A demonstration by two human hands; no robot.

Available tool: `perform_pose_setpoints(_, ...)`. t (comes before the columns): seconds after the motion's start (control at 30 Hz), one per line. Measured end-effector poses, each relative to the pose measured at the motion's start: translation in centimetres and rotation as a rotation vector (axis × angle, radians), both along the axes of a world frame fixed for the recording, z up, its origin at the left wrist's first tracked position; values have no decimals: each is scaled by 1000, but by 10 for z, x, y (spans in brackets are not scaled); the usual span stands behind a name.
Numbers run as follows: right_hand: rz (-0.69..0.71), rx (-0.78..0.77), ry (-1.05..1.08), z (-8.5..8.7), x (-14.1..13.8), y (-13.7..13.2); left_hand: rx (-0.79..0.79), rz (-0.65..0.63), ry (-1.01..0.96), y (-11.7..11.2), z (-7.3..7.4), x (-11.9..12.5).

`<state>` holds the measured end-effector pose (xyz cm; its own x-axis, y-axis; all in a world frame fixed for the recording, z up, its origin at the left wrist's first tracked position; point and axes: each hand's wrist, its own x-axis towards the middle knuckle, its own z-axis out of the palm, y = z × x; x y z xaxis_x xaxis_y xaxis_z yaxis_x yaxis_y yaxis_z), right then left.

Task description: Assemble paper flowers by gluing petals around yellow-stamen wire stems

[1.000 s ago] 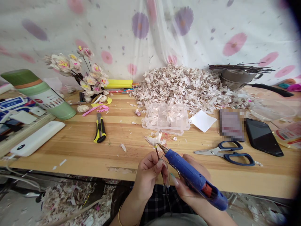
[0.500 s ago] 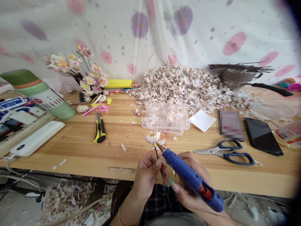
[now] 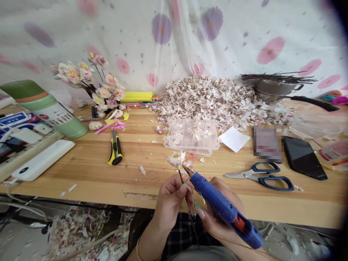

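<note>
My left hand [image 3: 174, 197] pinches the thin brown stem of a handmade flower [image 3: 176, 158], which stands nearly upright with pale petals and a yellowish base. In my right hand [image 3: 220, 214] is a blue hot glue gun [image 3: 217, 201], gripped around its body. Its metal nozzle points up and left, close beside the flower's base, with a small gap between them. A red part shows through a slot at the rear of the gun. Beyond the flower lies a clear compartment box [image 3: 191, 136] with pale petals in it.
A big heap of petal scraps [image 3: 212, 99] covers the back middle. Scissors [image 3: 258, 175], a black phone [image 3: 304, 157] and white paper [image 3: 234, 139] lie to the right. Leftward are a utility knife [image 3: 115, 148], a green bottle [image 3: 46, 108], a white power bank [image 3: 43, 159] and finished flowers [image 3: 104, 90].
The glue gun's nozzle has shifted slightly right, away from the flower's base. My left hand and the stem have stayed almost still.
</note>
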<state>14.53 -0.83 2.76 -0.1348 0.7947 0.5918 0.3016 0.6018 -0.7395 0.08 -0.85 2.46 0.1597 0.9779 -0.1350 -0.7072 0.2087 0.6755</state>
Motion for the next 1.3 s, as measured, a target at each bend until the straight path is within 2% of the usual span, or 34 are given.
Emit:
perform_pose_setpoints(0.27,-64,3,-65,12,-4,1,-13,50,-25,0,-4,2)
perform_pose_setpoints(0.47,-57,-3,-81,12,-4,2,48,6,-23,3,-9,0)
perform_pose_setpoints(0.9,-76,-25,-89,12,-5,3,34,8,7,1,-8,0)
perform_pose_setpoints(1.3,-103,31,-83,18,-6,3,1,35,20,0,-4,2)
